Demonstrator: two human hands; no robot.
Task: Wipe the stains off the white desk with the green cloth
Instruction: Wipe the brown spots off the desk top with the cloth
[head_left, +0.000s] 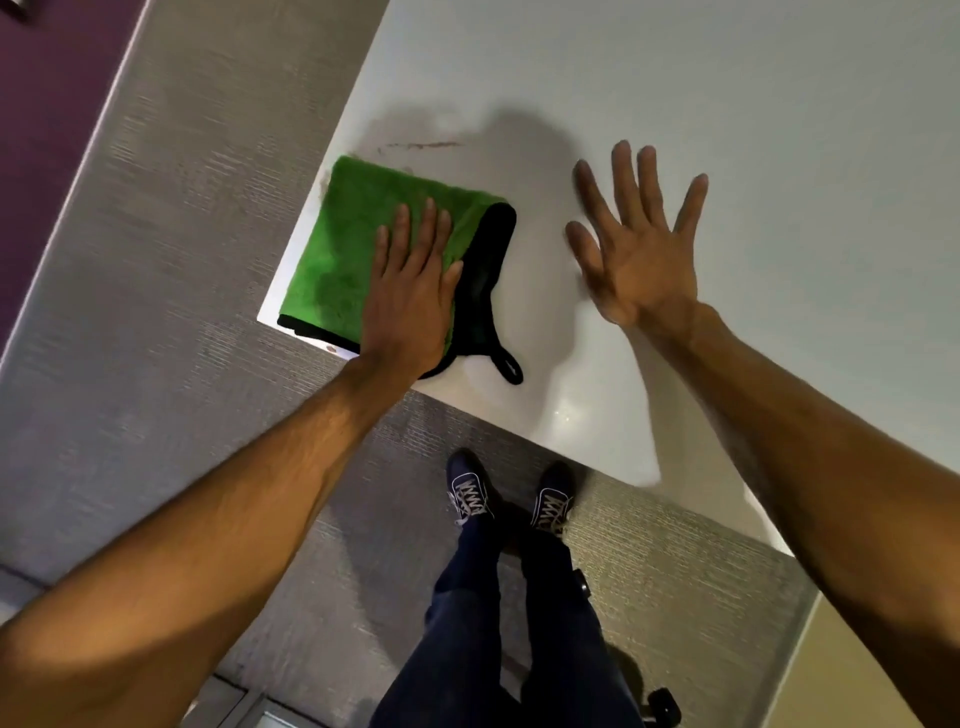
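- Head view, item one: white surface (675, 93), filling the upper right of the frame, its near corner at centre left and its near edge running down to the right.
- Green cloth (363, 228), folded, black-trimmed with a black loop, lying at that corner; its left side sits right along the surface's left edge.
- Left hand (410, 291), palm down on the right part of the cloth, fingers (423, 228) straight and held close together, pressing rather than pinching.
- Right hand (636, 249), fingers (623, 176) spread wide, holding nothing; whether it rests on the surface or hovers just above, I cannot tell.
- Stains (423, 145): a brownish streak and a grey smear just above the cloth, in the upper middle of the frame.
- Step in hand, by my reckoning: wiping is under way, with those marks not yet cleared.
- Next move likely calls for pushing the cloth up the frame over the streak, keeping pressure flat.
- Edges: the cloth is at the corner, so a stroke leftward or downward could carry it off onto the carpet (156, 260).
- Open room: bare surface above and to the right; shoes (470, 493) stand below the near edge.
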